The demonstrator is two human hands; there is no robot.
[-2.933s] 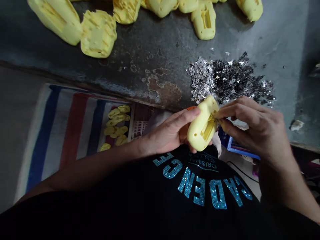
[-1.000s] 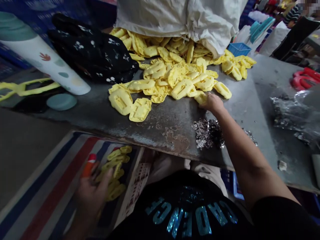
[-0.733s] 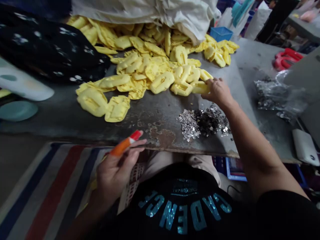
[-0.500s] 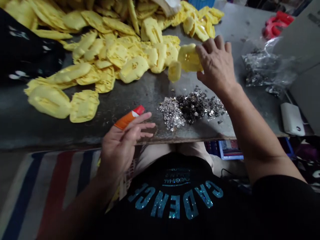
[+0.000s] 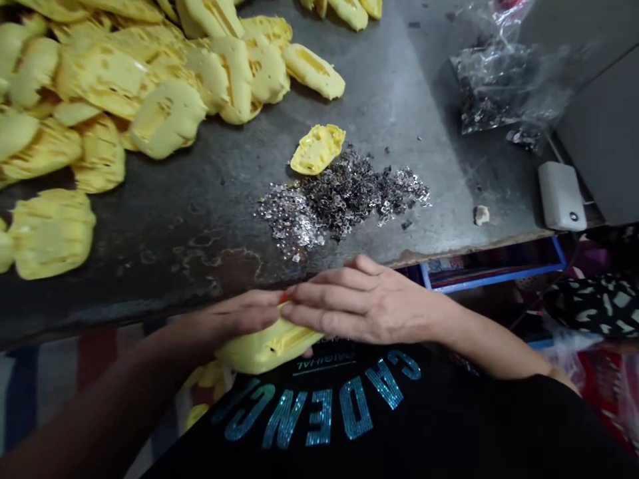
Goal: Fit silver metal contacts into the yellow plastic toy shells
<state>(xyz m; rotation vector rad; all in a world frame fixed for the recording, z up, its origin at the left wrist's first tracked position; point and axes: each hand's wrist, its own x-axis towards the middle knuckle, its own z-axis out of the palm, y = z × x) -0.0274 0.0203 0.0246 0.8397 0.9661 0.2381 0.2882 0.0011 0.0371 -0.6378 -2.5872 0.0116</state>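
Close to my body, at the table's front edge, both hands meet on a yellow plastic shell [image 5: 267,349] with a slotted side. My left hand [image 5: 244,311] lies along its upper edge, its fingertips partly covered. My right hand [image 5: 367,303] reaches across from the other side, fingers together over the shell and the left fingertips. A bit of red wrapping shows between the hands. Just beyond them is a heap of small metal pieces [image 5: 344,193], part bright silver and part dark. One small yellow plastic piece [image 5: 318,150] rests against the back of this heap.
More yellow shells [image 5: 170,116] are piled across the left of the grey table [image 5: 394,86]. At the right are a clear bag of metal pieces [image 5: 494,93], a white box [image 5: 562,196] and a whitish lump [image 5: 482,215]. A blue-framed tray [image 5: 499,278] sits below the edge.
My right hand has come back from the far side of the table to meet my left at my body. Both now hold a yellow shell. A small yellow piece now lies by the metal heap.
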